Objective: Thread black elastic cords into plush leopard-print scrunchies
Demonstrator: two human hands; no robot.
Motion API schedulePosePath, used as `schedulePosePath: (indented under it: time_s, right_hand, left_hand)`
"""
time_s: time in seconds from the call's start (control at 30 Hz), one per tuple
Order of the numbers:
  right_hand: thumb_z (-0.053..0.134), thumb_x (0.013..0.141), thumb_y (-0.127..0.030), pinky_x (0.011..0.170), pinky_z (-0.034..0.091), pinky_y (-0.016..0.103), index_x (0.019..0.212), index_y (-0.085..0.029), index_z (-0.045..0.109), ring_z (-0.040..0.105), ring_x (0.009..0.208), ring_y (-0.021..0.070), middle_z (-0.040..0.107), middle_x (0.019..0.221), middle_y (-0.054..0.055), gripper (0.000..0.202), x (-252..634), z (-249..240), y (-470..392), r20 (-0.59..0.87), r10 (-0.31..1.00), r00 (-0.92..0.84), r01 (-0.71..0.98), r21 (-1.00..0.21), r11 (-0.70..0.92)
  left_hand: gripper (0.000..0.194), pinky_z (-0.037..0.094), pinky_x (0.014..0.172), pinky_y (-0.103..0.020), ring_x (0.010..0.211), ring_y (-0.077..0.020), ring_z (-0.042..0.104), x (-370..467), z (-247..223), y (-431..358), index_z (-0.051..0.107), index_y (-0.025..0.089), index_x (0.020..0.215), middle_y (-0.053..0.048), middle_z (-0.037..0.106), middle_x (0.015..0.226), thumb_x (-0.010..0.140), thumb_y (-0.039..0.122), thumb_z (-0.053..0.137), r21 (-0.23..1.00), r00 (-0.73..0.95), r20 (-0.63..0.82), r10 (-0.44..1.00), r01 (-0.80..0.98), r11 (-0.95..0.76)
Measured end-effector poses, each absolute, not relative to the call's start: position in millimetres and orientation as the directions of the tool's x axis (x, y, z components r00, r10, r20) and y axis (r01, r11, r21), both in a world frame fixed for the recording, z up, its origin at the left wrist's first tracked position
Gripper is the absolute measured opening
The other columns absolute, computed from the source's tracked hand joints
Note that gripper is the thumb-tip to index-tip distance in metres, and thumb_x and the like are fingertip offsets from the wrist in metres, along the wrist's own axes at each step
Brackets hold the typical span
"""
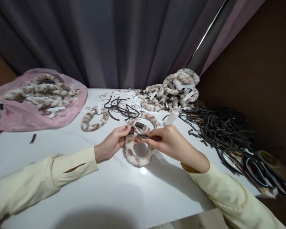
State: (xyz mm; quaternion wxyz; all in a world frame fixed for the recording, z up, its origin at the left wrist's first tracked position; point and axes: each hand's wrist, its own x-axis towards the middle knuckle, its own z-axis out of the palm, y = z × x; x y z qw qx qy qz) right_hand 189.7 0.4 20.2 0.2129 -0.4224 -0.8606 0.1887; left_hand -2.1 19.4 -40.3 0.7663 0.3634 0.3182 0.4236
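Note:
My left hand (115, 140) is closed on a brown-and-white furry ring (138, 160), pinching it beside a black wrapped end. The ring hangs just over the table in front of me. My right hand (169, 140) is closed in a pinch on a dark narrow piece (141, 135), which reaches across toward that wrapped end. Whether this piece is a tool or black cord I cannot tell. Behind my fingers lies a second furry ring (151, 118), near a black coiled part (139, 125). A small white bottle (172, 117) is just beyond my right hand.
A pink plastic bag (69, 119) of furry rings sits at the left. Another furry ring with a white tag (94, 123) lies nearer. Black cords (120, 108) lie mid-table; a large cord heap (219, 130) covers the right side. More furry rings (181, 82) are piled at the back.

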Motion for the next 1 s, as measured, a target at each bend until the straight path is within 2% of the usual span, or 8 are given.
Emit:
schedulePosePath:
  time_s: [0.3, 0.4, 0.53, 0.63, 0.77, 0.87, 1.0]
  right_hand:
    - [0.058, 0.078, -0.018, 0.045, 0.022, 0.020, 0.052, -0.013, 0.051, 0.025, 0.042, 0.0037, 0.034, 0.043, -0.007, 0.028, 186, 18, -1, 0.246, 0.803, -0.544, 0.626, -0.519, 0.583]
    - [0.061, 0.077, -0.023, 0.045, 0.023, 0.021, 0.054, -0.012, 0.054, 0.028, 0.043, 0.0042, 0.037, 0.044, -0.006, 0.026, 193, 21, 3, 0.229, 0.814, -0.533, 0.631, -0.533, 0.564]
    - [0.064, 0.075, -0.034, 0.043, 0.025, 0.021, 0.057, -0.012, 0.060, 0.031, 0.044, 0.0053, 0.043, 0.046, -0.003, 0.029, 204, 26, 9, 0.209, 0.857, -0.471, 0.599, -0.638, 0.485]
    - [0.067, 0.071, -0.040, 0.042, 0.028, 0.021, 0.064, -0.011, 0.063, 0.036, 0.044, 0.0061, 0.049, 0.049, -0.001, 0.030, 204, 27, 12, 0.230, 0.914, -0.334, 0.539, -0.749, 0.385]
    - [0.068, 0.070, -0.042, 0.036, 0.029, 0.020, 0.087, -0.011, 0.064, 0.038, 0.038, 0.0057, 0.056, 0.053, 0.000, 0.036, 199, 22, 13, 0.227, 0.953, -0.199, 0.403, -0.867, 0.291]
    - [0.067, 0.071, -0.044, 0.035, 0.033, 0.020, 0.098, -0.012, 0.063, 0.040, 0.038, 0.0057, 0.059, 0.059, 0.001, 0.041, 198, 18, 15, 0.237, 0.956, -0.173, 0.354, -0.891, 0.285]
    - [0.063, 0.075, -0.044, 0.039, 0.038, 0.021, 0.099, -0.013, 0.063, 0.045, 0.041, 0.0067, 0.062, 0.065, 0.002, 0.039, 198, 15, 17, 0.254, 0.948, -0.192, 0.337, -0.890, 0.307]
  left_hand:
    - [0.012, 0.049, 0.067, -0.023, 0.070, -0.0139, 0.063, 0, -35, 18, 0.066, 0.013, 0.078, -0.004, 0.068, 0.078, 0.081, 0.017, 0.054, 0.816, 0.416, -0.232, 0.879, -0.409, 0.408]
    - [0.011, 0.046, 0.064, -0.021, 0.070, -0.0135, 0.062, -3, -33, 20, 0.068, 0.013, 0.079, -0.005, 0.069, 0.080, 0.076, 0.021, 0.061, 0.853, 0.411, -0.250, 0.876, -0.335, 0.401]
    - [0.021, 0.046, 0.072, -0.023, 0.079, -0.0171, 0.063, -11, -21, 24, 0.070, 0.010, 0.085, -0.010, 0.070, 0.088, 0.073, 0.025, 0.061, 0.879, 0.449, -0.321, 0.834, -0.186, 0.438]
    - [0.027, 0.047, 0.077, -0.027, 0.085, -0.0211, 0.063, -16, -8, 25, 0.070, 0.009, 0.087, -0.014, 0.069, 0.091, 0.076, 0.028, 0.055, 0.853, 0.489, -0.352, 0.798, -0.184, 0.489]
    - [0.028, 0.047, 0.080, -0.030, 0.088, -0.0230, 0.063, -18, 4, 24, 0.070, 0.009, 0.085, -0.016, 0.069, 0.093, 0.080, 0.031, 0.052, 0.835, 0.582, -0.337, 0.740, -0.179, 0.521]
    - [0.028, 0.045, 0.085, -0.030, 0.095, -0.0231, 0.061, -18, 9, 22, 0.070, 0.012, 0.089, -0.014, 0.069, 0.096, 0.080, 0.034, 0.055, 0.856, 0.592, -0.343, 0.729, -0.122, 0.503]
    - [0.031, 0.036, 0.098, -0.031, 0.110, -0.0248, 0.054, -20, 13, 22, 0.070, 0.013, 0.092, -0.012, 0.067, 0.103, 0.077, 0.038, 0.061, 0.873, 0.549, -0.363, 0.753, -0.083, 0.481]
